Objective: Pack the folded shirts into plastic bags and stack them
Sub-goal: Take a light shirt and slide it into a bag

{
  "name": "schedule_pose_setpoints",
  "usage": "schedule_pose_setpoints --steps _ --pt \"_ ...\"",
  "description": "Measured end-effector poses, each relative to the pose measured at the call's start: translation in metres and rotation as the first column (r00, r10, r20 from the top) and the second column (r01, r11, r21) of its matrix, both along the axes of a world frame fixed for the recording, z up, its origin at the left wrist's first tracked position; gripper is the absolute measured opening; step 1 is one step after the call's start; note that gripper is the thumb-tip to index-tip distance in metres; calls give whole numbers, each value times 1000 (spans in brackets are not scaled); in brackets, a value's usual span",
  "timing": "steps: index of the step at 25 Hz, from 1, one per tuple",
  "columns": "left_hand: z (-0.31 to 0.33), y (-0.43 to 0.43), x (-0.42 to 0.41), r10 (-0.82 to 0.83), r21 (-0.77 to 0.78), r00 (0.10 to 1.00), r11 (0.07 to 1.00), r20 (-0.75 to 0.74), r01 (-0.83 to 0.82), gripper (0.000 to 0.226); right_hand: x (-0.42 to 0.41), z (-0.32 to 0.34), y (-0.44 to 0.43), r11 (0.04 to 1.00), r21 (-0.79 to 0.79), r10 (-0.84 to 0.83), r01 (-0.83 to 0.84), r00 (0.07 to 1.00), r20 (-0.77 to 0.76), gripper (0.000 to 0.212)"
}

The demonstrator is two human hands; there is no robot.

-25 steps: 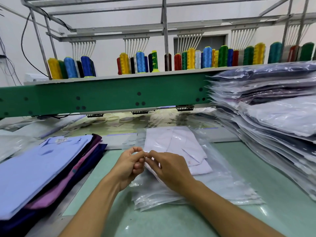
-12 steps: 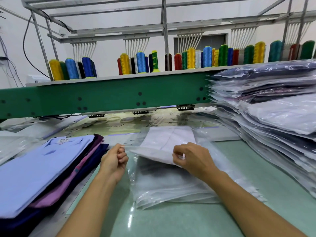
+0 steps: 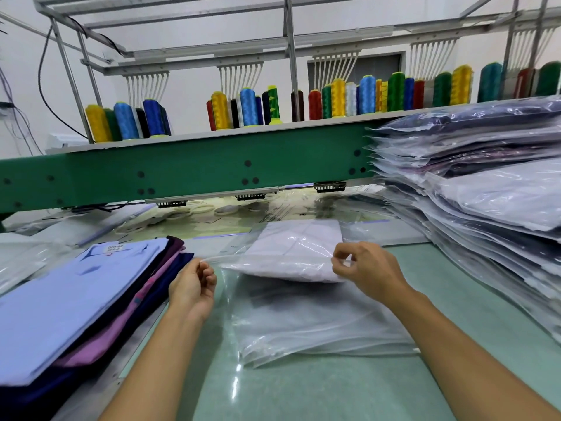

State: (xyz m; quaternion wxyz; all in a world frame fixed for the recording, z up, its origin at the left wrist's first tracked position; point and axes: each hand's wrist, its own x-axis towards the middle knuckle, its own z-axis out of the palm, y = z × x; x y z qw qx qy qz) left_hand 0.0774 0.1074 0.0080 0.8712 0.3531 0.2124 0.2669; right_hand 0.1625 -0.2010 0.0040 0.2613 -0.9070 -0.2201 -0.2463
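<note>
Pale green surface (image 3: 455, 302), embroidery machine (image 3: 182, 171) behind. Left grip (image 3: 194, 284) pinching one end of plastic bag (image 3: 243, 261) mouth, right grip (image 3: 364, 268) pinching the other; a second ago both met mid-edge, now drawn apart, edge taut between. White shirt (image 3: 303, 235) inside bag, just beyond both grips, over spare bags (image 3: 318, 326). Unpacked shirts (image 3: 76, 299) outboard of left grip; packed stack (image 3: 485, 208) outboard of right grip
</note>
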Motion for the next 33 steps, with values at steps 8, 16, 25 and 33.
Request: schedule_pose_setpoints --steps 8,16,25,33 --pt "-5 2 1 134 -30 984 990 -121 -138 20 -3 1 4 959 279 37 -47 998 40 12" --pt "-3 -5 -1 79 -159 993 983 -90 -93 23 -6 3 17 826 545 120 -140 990 72 17" --pt "0 -67 10 -291 88 945 948 -149 306 39 -19 3 37 811 545 128 -210 974 185 21" --pt "11 -121 33 -317 27 935 945 -162 325 12 -23 -1 45 815 526 179 -244 969 172 23"
